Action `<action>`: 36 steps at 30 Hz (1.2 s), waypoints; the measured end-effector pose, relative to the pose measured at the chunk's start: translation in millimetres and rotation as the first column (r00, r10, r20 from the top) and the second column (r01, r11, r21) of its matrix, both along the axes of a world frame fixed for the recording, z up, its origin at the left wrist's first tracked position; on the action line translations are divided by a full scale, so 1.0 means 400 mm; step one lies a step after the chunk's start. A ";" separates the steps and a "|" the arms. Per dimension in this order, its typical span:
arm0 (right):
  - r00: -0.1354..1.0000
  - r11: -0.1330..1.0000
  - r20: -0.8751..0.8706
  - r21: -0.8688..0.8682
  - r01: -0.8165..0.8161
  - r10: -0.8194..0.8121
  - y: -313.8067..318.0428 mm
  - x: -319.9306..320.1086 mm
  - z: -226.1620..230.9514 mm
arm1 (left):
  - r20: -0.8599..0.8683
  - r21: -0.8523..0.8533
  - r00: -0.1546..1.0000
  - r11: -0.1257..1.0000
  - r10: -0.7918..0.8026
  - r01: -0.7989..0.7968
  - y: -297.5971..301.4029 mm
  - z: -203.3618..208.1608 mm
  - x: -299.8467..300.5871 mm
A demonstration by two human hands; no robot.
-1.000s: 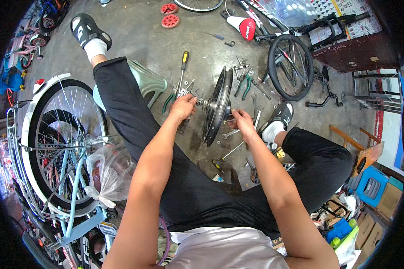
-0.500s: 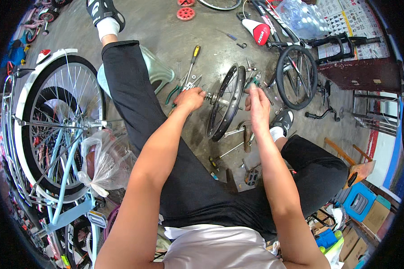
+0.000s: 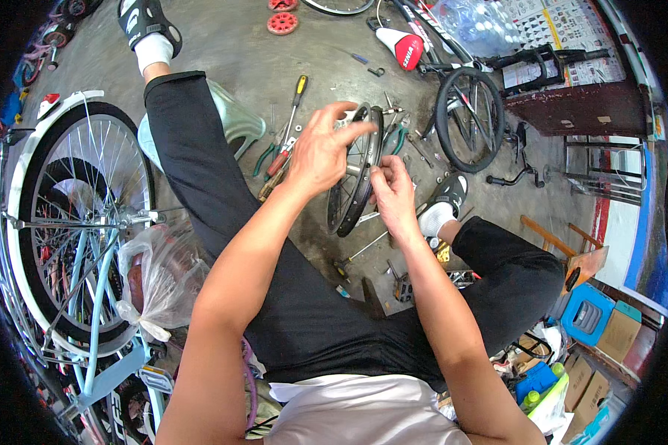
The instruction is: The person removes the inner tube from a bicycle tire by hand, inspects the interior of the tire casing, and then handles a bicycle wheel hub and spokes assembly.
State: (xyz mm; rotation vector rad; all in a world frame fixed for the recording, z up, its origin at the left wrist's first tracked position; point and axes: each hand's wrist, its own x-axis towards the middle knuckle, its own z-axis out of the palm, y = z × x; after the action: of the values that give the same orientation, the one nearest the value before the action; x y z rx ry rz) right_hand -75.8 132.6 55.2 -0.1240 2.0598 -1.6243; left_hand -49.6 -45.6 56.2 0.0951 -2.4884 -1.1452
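A small black spoked wheel [image 3: 337, 211], with no tyre on it, stands on edge between my hands. My left hand [image 3: 321, 156] is open at its left side, the fingers spread and reaching over the upper rim. At the wheel's right side, close to the axle end, my right hand [image 3: 395, 194] has its thumb and fingers pinched together. Whatever is between those fingertips is too small to make out. Left of the wheel lie a yellow-and-black screwdriver [image 3: 299, 90] and a red-handled tool [image 3: 278, 163]. Green-handled pliers [image 3: 400, 138] rest beyond it to the right.
A light-blue bicycle with a white-fendered wheel [image 3: 22, 170] stands at left, a tied plastic bag [image 3: 159, 285] beside it. Far right are a bicycle with a red-and-white saddle [image 3: 401, 48] and a grey tyre [image 3: 441, 126]. A pale green stool [image 3: 234, 122] sits behind my left leg.
My left hand has risen from the axle's left end to the upper rim, and its fingers have spread. My right hand has come down and in toward the hub, its fingers now pinched.
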 end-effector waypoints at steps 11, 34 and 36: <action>0.996 0.994 -0.027 0.068 -0.088 0.090 -0.017 0.016 0.007 | -0.029 -0.071 0.999 0.997 -0.041 0.039 -0.003 0.003 0.005; 0.929 0.857 -0.261 0.506 -0.100 0.262 0.010 -0.001 0.048 | 0.752 0.031 0.658 0.995 0.038 -0.094 -0.073 -0.158 -0.007; 0.927 0.858 -0.265 0.504 -0.100 0.264 0.012 0.004 0.033 | 0.785 0.004 0.619 0.998 0.031 -0.056 -0.064 -0.174 -0.005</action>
State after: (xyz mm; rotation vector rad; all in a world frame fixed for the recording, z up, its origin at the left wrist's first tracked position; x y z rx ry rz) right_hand -74.1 137.6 68.4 -0.4265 2.5538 -0.9784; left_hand -51.5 -71.3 -13.3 0.8443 -3.1837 -1.3060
